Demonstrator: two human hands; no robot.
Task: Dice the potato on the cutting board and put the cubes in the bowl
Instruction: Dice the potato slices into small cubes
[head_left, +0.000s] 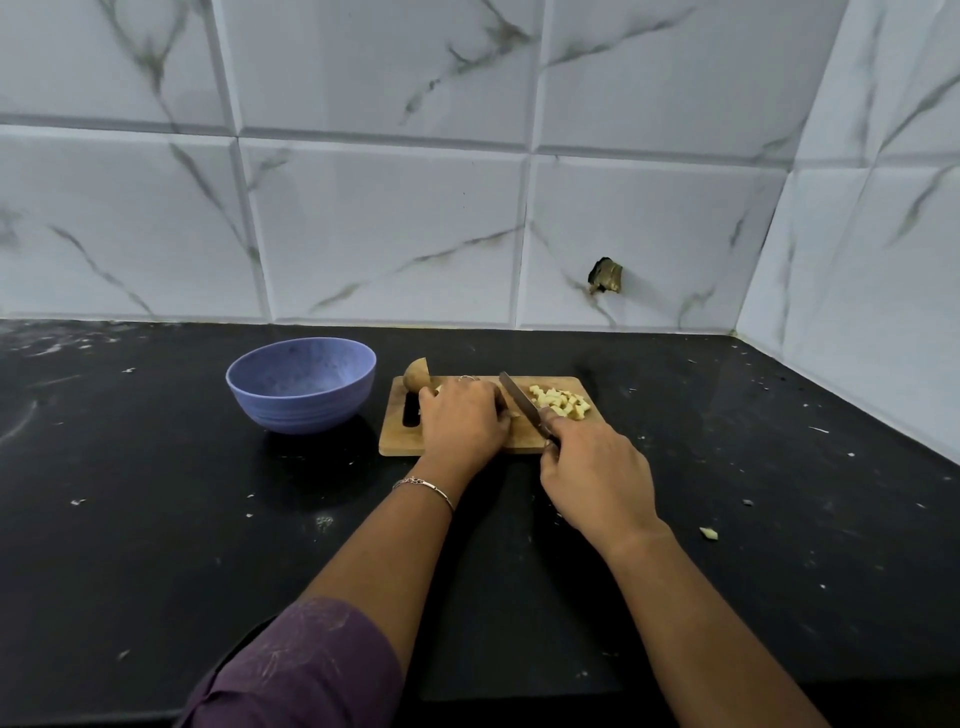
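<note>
Observed: a wooden cutting board (483, 442) lay on the black desk (156, 493), with a blue bowl (301, 384) just beside its left end, close enough, in my judgement, for an easy transfer. No cubes were visible inside the bowl.

The left hand (462, 421) sat on the middle of the board, fingers curled down over a potato piece (514, 413). Only pale slivers of it showed at the hand's edges. The grasp appeared meant to pin the piece against slipping and to keep the fingertips tucked back from the edge.

The right hand (597, 478) was clenched round the handle of a knife (519, 402). The blade angled up and away across the board, immediately right of the left knuckles, placed for a downward cut.

A pile of cubes (561, 402) lay on the board's right end, on the far side of the blade, apparently pushed clear of the cutting zone. An unpeeled potato half (416, 373) rested at the far left corner, uncut.

One stray fragment (708, 533) lay on the desk, well apart from the board.

Assessment: dicing was partly complete, and transfer to the bowl had not begun.
</note>
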